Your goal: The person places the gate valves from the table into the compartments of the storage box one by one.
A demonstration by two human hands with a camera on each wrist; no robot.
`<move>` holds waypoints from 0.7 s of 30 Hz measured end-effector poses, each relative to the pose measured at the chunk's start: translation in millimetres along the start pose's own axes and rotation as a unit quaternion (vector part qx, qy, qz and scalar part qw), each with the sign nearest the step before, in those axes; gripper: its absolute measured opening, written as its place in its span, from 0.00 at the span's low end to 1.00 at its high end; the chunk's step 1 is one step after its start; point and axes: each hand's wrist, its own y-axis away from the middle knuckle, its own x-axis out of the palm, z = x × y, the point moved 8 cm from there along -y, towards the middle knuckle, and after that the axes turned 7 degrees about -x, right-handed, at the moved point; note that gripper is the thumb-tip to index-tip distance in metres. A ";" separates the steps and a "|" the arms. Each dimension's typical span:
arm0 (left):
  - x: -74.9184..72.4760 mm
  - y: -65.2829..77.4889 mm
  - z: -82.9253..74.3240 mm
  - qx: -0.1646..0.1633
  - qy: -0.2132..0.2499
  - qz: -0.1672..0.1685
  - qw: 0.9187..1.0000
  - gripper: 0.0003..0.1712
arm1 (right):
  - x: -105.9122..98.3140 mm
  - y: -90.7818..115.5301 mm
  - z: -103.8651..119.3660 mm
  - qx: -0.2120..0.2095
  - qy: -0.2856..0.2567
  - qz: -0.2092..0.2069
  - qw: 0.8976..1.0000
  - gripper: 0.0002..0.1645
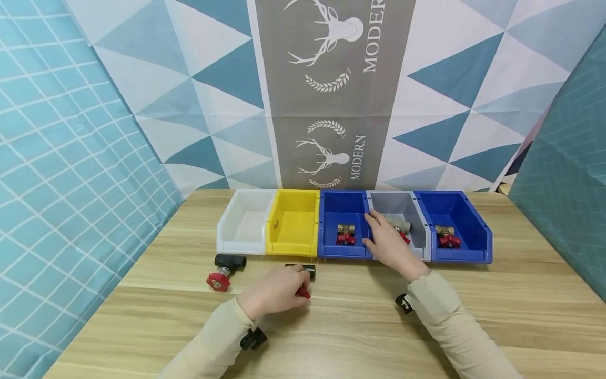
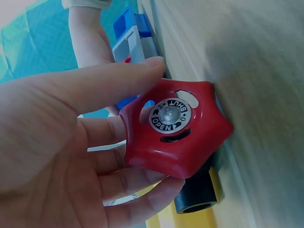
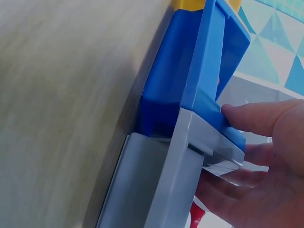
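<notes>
Well, out beyond my left fingers on their left, a black-bodied valve (image 1: 230,261) is lying on the table (image 1: 341,337), its red handwheel (image 1: 218,281) turned towards me, with the white bin (image 1: 241,247) standing behind. My left hand (image 1: 279,289) is holding a second valve (image 2: 178,152) by its glossy handwheel (image 2: 173,116), thumb on one edge and fingers curling round another, probably because the lobed rim is offering the surest purchase. Slots are showing through the red, and a lettered disc is circling a silvery screw. The black body (image 1: 309,271) is showing just past my fingertips, before the yellow bin (image 1: 291,250). Further right, my right hand (image 1: 393,242) is reaching over the grey bin (image 1: 397,197), thumb resting on the rim of the neighbouring blue bin (image 1: 344,251), fingers loosely spread and gripping no valve that I can see; perhaps the adjoining walls are giving support. Left of those fingers a brass valve (image 1: 346,229) is sitting; just right, a pale-bodied valve (image 1: 402,226); well apart, another brass valve (image 1: 445,231) in the rightmost bin (image 1: 461,256).
</notes>
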 end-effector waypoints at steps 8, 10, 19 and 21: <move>1.9 4.5 1.4 0.012 0.014 -0.011 1.000 0.11 | 2.6 0.6 -3.6 0.024 -0.029 -0.009 0.999 0.37; 2.4 4.1 1.8 0.014 0.017 -0.016 1.000 0.12 | 3.4 0.8 -4.2 0.026 -0.032 -0.010 0.999 0.37; -7.6 3.4 -0.2 0.028 0.022 -0.062 0.997 0.11 | 5.1 2.0 -5.9 0.032 -0.040 -0.013 0.999 0.37; -10.2 3.5 -0.4 0.025 0.029 -0.065 0.997 0.11 | 4.9 2.3 -5.7 0.032 -0.040 -0.013 0.999 0.37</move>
